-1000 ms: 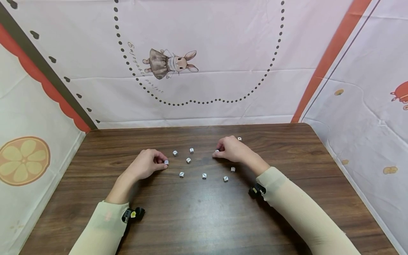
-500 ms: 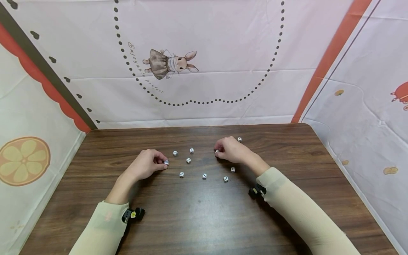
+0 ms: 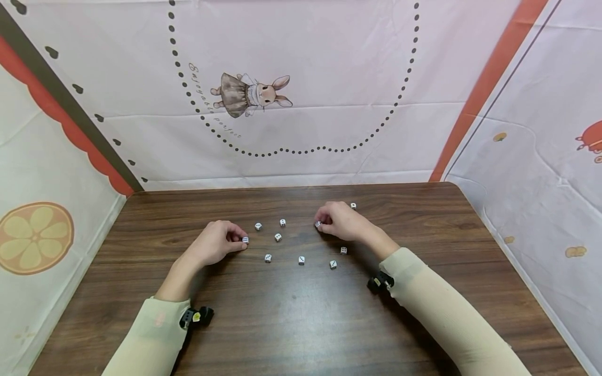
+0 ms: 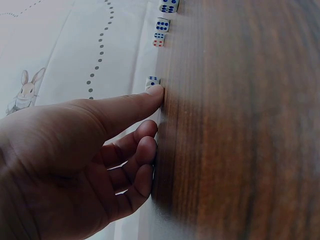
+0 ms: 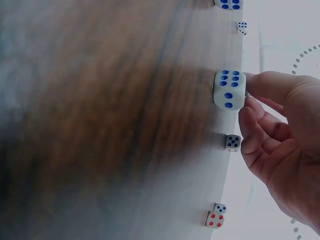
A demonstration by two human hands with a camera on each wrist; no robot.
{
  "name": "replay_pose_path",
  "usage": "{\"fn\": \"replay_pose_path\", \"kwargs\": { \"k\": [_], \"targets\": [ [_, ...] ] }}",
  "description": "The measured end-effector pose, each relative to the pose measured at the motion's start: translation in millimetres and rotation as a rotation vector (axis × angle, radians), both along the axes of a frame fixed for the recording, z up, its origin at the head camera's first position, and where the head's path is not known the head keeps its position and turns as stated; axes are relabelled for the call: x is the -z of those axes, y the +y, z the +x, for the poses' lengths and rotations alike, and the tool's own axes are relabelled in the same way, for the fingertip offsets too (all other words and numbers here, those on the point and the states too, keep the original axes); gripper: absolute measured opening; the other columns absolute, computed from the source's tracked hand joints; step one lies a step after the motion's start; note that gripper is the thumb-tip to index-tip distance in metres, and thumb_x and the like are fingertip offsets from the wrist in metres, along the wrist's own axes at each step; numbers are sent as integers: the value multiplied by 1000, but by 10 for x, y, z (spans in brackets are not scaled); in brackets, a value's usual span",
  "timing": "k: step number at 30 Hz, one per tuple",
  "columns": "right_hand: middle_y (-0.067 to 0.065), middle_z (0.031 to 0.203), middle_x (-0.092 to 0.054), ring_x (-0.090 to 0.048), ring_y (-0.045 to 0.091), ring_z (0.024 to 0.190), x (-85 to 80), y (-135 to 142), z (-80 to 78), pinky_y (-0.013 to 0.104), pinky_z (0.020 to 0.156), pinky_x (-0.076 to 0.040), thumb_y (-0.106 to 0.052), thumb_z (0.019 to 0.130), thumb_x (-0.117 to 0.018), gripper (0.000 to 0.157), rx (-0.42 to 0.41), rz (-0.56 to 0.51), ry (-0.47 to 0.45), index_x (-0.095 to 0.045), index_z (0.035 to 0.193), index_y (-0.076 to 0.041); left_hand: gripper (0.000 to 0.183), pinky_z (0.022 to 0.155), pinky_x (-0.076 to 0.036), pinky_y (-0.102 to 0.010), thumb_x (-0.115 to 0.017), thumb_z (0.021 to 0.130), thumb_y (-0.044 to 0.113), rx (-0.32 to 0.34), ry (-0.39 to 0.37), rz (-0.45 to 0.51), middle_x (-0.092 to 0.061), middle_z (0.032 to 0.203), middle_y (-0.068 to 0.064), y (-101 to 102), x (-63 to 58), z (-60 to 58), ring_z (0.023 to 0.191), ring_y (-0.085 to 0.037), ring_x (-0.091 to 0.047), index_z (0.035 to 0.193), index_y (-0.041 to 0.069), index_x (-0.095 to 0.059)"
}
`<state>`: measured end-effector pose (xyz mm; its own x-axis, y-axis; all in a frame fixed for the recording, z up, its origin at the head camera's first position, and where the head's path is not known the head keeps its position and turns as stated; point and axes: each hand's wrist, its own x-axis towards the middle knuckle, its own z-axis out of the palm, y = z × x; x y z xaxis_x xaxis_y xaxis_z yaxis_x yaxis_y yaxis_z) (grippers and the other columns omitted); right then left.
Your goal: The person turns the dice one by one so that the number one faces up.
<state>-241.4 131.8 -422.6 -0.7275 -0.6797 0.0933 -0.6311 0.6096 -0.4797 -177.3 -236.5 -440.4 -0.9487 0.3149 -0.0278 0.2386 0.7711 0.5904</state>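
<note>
The left hand held the left die and the right hand the right die, each in a close pinch, toward the far edge of the table; whether either die touched it could not be told. Eight loose dice lay between and around the hands, one beyond the right hand, nearest that edge. Step in hand, as judged, was positioning two dice at once, and the next move seemed to call for a light, steady pinch.

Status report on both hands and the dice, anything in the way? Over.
Left hand pinches a white die. Right hand pinches another die. Eight loose dice on the table, several between the hands.
</note>
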Motion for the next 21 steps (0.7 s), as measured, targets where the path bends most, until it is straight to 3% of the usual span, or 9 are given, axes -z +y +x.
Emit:
{"fn": "replay_pose_path", "kwargs": {
  "k": [5,11,21],
  "targets": [
    [2,90,-69,-65,17,84,15,24,-7,33,79,-54,-6,93,-79,10,-12,-10,5,-78,103,-5,8,70,-47,-31,-85,92,14,3,4,-3,-64,81,4,1,1,-4,77,-15,-57,98,11,-81],
    [-3,85,-71,-65,11,81,33,26,-22,33,78,-55,-4,94,-78,8,30,-12,-63,-75,101,-4,8,70,-47,-32,-85,91,14,6,13,-4,-64,81,4,-3,9,-2,76,-14,-57,98,12,-81],
    [-4,84,-71,-66,10,81,42,34,-40,34,79,-55,-9,95,-79,7,64,26,-93,-74,100,-6,8,71,-47,-32,-84,92,15,7,9,-6,-64,81,4,-1,3,-5,77,-14,-57,98,12,-81]
  ]
}}
